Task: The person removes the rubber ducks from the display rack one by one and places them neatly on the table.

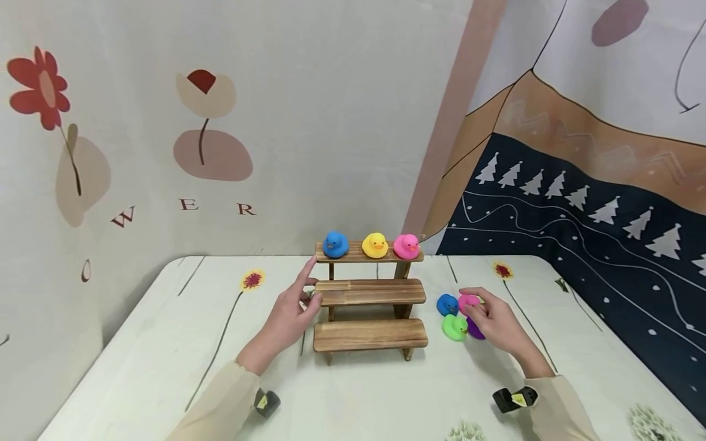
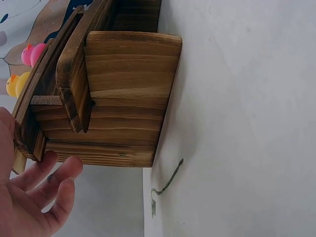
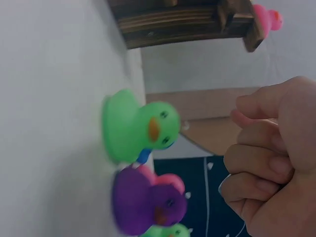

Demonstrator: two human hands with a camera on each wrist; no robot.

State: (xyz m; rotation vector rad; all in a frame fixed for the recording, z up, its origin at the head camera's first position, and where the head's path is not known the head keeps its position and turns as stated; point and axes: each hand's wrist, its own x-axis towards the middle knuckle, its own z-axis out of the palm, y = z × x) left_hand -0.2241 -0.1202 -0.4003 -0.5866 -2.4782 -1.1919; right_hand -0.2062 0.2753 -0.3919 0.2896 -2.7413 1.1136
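Note:
On the top step of a three-tier wooden stand [image 1: 371, 331] sit a blue duck [image 1: 335, 245], a yellow duck [image 1: 375, 245] and a pink duck [image 1: 407, 246]. My left hand [image 1: 288, 315] rests at the stand's left side, index fingertip at the top step's end, the other fingers loosely bent. To the right of the stand is a cluster with a green duck [image 1: 455, 327], a blue duck [image 1: 447, 304], a purple duck [image 3: 148, 201] and a pink duck [image 1: 467, 302]. My right hand [image 1: 499, 321] hovers over it, thumb and index finger apart, with no duck visible between them.
Another green duck [image 3: 174, 230] shows low in the right wrist view. The table is covered by a pale flower-print cloth [image 1: 182, 318]. Behind it hangs a printed backdrop [image 1: 331, 122], with a dark tree-pattern section [image 1: 551, 226] at the right.

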